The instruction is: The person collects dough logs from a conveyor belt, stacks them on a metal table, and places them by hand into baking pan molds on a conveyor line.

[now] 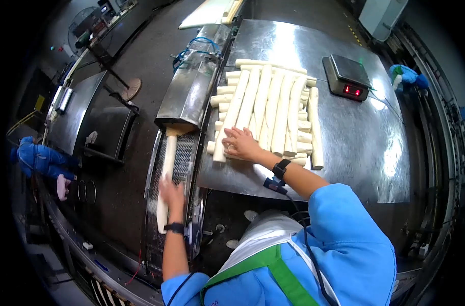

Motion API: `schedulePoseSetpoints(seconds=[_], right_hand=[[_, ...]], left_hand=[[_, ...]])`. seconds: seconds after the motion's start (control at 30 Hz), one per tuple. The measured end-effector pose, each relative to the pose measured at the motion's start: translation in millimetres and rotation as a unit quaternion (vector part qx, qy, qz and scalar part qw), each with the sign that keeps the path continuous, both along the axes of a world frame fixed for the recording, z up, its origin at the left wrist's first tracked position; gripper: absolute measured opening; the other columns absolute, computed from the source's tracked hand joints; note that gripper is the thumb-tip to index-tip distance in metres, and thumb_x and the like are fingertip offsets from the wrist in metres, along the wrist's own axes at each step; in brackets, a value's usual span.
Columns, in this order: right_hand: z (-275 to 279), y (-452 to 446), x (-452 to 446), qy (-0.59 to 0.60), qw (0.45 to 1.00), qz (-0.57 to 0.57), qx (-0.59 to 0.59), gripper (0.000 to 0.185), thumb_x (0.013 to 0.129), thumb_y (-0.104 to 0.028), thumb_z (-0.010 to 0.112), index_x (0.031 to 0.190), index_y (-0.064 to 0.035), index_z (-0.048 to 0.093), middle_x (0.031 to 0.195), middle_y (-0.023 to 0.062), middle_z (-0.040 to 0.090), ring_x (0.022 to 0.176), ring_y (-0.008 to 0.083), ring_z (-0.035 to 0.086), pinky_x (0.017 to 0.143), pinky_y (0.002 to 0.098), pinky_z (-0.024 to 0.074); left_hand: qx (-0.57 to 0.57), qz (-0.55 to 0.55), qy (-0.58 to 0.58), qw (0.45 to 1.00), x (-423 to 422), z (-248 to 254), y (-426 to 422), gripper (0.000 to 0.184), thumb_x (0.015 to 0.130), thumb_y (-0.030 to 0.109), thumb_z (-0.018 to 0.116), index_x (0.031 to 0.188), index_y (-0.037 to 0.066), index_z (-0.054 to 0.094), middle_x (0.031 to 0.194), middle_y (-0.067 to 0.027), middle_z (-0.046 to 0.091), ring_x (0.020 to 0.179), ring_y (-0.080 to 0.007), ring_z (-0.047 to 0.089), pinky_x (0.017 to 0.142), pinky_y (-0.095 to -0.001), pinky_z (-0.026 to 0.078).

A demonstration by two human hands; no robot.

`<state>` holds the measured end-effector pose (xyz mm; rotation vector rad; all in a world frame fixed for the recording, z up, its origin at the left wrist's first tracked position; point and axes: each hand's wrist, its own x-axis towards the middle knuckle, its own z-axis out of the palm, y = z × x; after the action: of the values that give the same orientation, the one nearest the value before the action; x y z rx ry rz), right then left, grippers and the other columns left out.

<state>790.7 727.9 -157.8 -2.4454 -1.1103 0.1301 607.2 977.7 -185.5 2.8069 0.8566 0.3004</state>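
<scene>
My left hand [171,195] is over a long pale roll [168,159], apparently dough, lying lengthwise on a mesh conveyor [182,162]. Motion smears its fingers, so whether they grip the roll is unclear. The roll's far end sits at the mouth of a metal housing [184,97] that covers the belt. On the steel table, my right hand [241,144] rests with fingers spread on the near end of a similar roll [236,109], the leftmost in the stack's top layer. More pale rolls [275,107] lie beside it, over a layer laid crosswise.
A digital scale [347,76] with a red display stands on the steel table [365,153], right of the stack. A blue handheld device [275,185] lies at the near table edge. Two people in blue work farther off, one at left [41,158], one at right [408,75].
</scene>
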Motion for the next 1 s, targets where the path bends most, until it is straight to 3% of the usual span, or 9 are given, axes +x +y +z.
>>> schedulePoseSetpoints(seconds=[0.23, 0.33, 0.37, 0.47, 0.53, 0.67, 0.8, 0.87, 1.0], right_hand=[[-6, 17, -19, -0.058, 0.994, -0.082, 0.032, 0.029, 0.068, -0.024, 0.055, 0.09, -0.0065, 0.049, 0.112, 0.0132, 0.04, 0.11, 0.0295, 0.035, 0.085, 0.0476, 0.0299], [4, 29, -41, -0.05, 0.988, -0.013, 0.143, 0.03, 0.064, -0.015, 0.06, 0.087, -0.0008, 0.048, 0.099, 0.0154, 0.044, 0.096, 0.0305, 0.042, 0.076, 0.0382, 0.0377], [2, 36, -50, -0.035, 0.971, 0.032, 0.234, 0.024, 0.068, -0.02, 0.054, 0.082, -0.0006, 0.052, 0.086, 0.0147, 0.05, 0.083, 0.0292, 0.049, 0.069, 0.0399, 0.0413], [-12, 60, -77, 0.299, 0.925, 0.086, 0.219, 0.039, 0.078, -0.037, 0.05, 0.093, -0.0013, 0.048, 0.087, 0.0164, 0.051, 0.076, 0.0292, 0.053, 0.068, 0.0354, 0.0442], [-10, 75, -93, 0.766, 0.599, 0.053, 0.226, 0.047, 0.079, -0.048, 0.043, 0.099, -0.0047, 0.044, 0.083, 0.0163, 0.053, 0.073, 0.0257, 0.055, 0.065, 0.0326, 0.0468], [54, 87, -94, 0.819, 0.416, 0.122, 0.376, 0.048, 0.078, -0.05, 0.043, 0.099, -0.0072, 0.041, 0.082, 0.0105, 0.051, 0.07, 0.017, 0.055, 0.057, 0.0261, 0.049], [86, 70, -74, 0.698, 0.477, 0.037, 0.534, 0.041, 0.079, -0.028, 0.053, 0.106, -0.0077, 0.031, 0.085, 0.0093, 0.048, 0.072, 0.0205, 0.056, 0.055, 0.0299, 0.0508], [120, 33, -64, 0.621, 0.516, 0.043, 0.588, 0.072, 0.076, -0.017, 0.054, 0.128, -0.0131, 0.004, 0.092, 0.0126, 0.043, 0.071, 0.0218, 0.056, 0.053, 0.0309, 0.0502], [154, -30, -35, 0.473, 0.633, 0.059, 0.61, 0.084, 0.071, -0.008, 0.054, 0.13, -0.0204, -0.004, 0.104, 0.0158, 0.037, 0.064, 0.0208, 0.056, 0.05, 0.0304, 0.05]], left_hand=[[0.0, 0.044, 0.059, 0.997, -116, 2, 48, 0.052, 0.062, 0.013, 0.061, 0.109, 0.005, 0.042, 0.104, -0.0173, 0.048, 0.095, -0.0358, 0.045, 0.077, -0.0415, 0.039], [-0.13, 0.047, 0.16, 0.977, -123, 29, 53, 0.04, 0.064, 0.009, 0.056, 0.102, 0.001, 0.045, 0.09, -0.0147, 0.053, 0.08, -0.0307, 0.052, 0.069, -0.0373, 0.041], [-0.317, 0.063, 0.095, 0.942, -122, 37, 50, 0.036, 0.065, 0.009, 0.054, 0.099, 0.0, 0.045, 0.083, -0.0119, 0.052, 0.073, -0.0254, 0.051, 0.065, -0.0342, 0.041], [-0.566, 0.074, 0.008, 0.821, -99, 100, 11, 0.03, 0.069, 0.007, 0.046, 0.098, -0.001, 0.047, 0.078, -0.0041, 0.048, 0.067, -0.0109, 0.045, 0.06, -0.0243, 0.038], [-0.609, -0.005, -0.026, 0.793, -81, 134, -11, 0.032, 0.069, 0.008, 0.046, 0.1, -0.001, 0.046, 0.079, -0.0031, 0.048, 0.068, -0.0099, 0.044, 0.061, -0.0238, 0.038], [-0.632, -0.11, -0.009, 0.767, -43, 180, -65, 0.041, 0.069, 0.012, 0.051, 0.107, -0.001, 0.041, 0.084, -0.0037, 0.048, 0.072, -0.0097, 0.044, 0.066, -0.0226, 0.038], [-0.601, -0.208, 0.004, 0.772, -24, 183, -104, 0.05, 0.068, 0.017, 0.056, 0.111, 0.001, 0.036, 0.093, -0.0058, 0.046, 0.081, -0.0113, 0.044, 0.073, -0.0238, 0.037], [-0.663, -0.224, -0.009, 0.714, -15, 186, -127, 0.053, 0.068, 0.018, 0.057, 0.113, 0.001, 0.033, 0.097, -0.0065, 0.044, 0.085, -0.0124, 0.043, 0.076, -0.0263, 0.037], [-0.68, -0.293, -0.032, 0.672, 9, 181, -174, 0.063, 0.07, 0.019, 0.057, 0.121, 0.001, 0.026, 0.107, -0.0081, 0.041, 0.098, -0.0161, 0.042, 0.085, -0.0284, 0.034]])
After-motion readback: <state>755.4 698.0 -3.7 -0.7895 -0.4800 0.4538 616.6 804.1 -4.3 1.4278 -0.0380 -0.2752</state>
